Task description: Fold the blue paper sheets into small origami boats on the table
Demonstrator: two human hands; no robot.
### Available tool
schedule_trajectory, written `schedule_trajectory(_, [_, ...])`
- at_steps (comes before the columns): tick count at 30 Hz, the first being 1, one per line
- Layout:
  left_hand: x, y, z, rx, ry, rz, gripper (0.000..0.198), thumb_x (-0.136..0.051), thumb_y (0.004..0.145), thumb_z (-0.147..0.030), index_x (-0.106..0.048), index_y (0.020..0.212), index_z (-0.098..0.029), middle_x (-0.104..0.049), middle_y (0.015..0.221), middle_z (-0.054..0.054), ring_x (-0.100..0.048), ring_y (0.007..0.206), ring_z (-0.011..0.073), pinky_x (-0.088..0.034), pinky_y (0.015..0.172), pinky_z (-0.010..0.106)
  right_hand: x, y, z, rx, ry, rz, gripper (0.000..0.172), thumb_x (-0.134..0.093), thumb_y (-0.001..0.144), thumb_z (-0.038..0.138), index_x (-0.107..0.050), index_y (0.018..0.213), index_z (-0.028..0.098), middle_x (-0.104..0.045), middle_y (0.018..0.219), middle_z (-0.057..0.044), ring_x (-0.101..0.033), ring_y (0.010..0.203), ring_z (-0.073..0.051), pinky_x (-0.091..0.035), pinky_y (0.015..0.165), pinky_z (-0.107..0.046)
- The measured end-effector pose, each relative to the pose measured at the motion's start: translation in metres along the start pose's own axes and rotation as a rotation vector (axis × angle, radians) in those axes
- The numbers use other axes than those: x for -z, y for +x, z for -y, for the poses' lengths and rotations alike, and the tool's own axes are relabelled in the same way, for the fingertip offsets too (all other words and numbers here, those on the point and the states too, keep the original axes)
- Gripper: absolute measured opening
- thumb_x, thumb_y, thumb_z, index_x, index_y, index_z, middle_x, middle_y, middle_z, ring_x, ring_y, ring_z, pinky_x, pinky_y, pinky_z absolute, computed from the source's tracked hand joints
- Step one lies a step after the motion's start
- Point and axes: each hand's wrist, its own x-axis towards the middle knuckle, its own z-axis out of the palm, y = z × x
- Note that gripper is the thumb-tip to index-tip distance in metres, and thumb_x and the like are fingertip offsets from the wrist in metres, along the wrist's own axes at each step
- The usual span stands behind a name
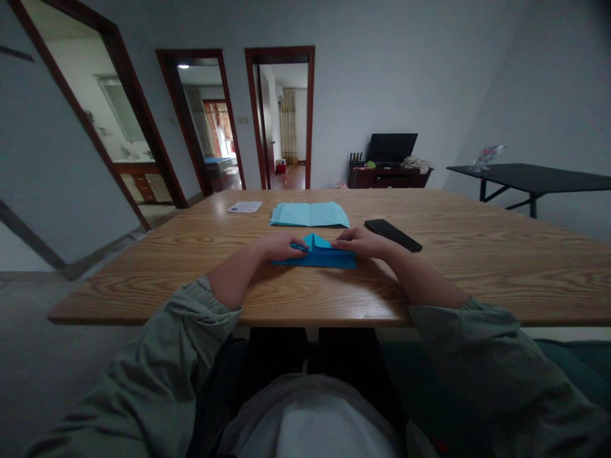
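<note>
A deep blue sheet of origami paper (321, 257), folded into a flat shape with a peak in the middle, lies on the wooden table (143, 286) right in front of me. My left hand (281, 247) grips its left part between the fingertips. My right hand (360, 242) holds the right part, with its fingers resting on the upper fold. Beyond the hands lies a pale blue folded sheet of paper (309, 215), touched by neither hand. A black smartphone (393, 235) lies face up just beyond my right hand, not touching it.
A small printed paper slip (244, 207) lies at the far left of the oak table. Behind the table stand a dark wooden cabinet with a monitor (391, 148) and a black side table (529, 178). Several doorways open in the back wall.
</note>
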Motion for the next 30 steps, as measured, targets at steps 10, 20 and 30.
schedule_trajectory(10, [0.002, 0.0, 0.003, -0.029, -0.037, 0.007, 0.046, -0.053, 0.08, -0.052, -0.065, 0.117, -0.028, -0.063, 0.124, 0.0, -0.059, 0.104, 0.0194, -0.041, 0.091, 0.025, -0.01, 0.002, 0.015, 0.101, -0.211, 0.01, 0.038, -0.065, 0.075, 0.051, -0.074, 0.101, 0.025, -0.071, 0.1, -0.005, -0.061, 0.088, -0.022, -0.045, 0.08, -0.029])
schedule_trajectory(20, [0.005, 0.002, 0.019, 0.016, -0.267, -0.141, 0.047, -0.062, 0.076, -0.038, -0.064, 0.118, -0.018, -0.068, 0.112, 0.005, -0.062, 0.098, 0.0193, -0.045, 0.084, 0.026, -0.018, 0.008, 0.005, 0.013, -0.281, -0.123, 0.035, -0.056, 0.083, 0.05, -0.071, 0.095, 0.022, -0.071, 0.084, -0.004, -0.059, 0.068, -0.016, -0.04, 0.06, -0.025])
schedule_trajectory(30, [0.002, 0.004, 0.019, 0.158, -0.186, -0.117, 0.076, -0.073, 0.063, -0.053, -0.053, 0.131, -0.024, -0.059, 0.128, 0.008, -0.058, 0.109, 0.0242, -0.044, 0.088, 0.028, -0.018, 0.01, -0.002, -0.033, -0.24, -0.153, 0.03, -0.063, 0.079, 0.04, -0.066, 0.103, 0.023, -0.068, 0.102, -0.005, -0.061, 0.081, -0.017, -0.044, 0.065, -0.024])
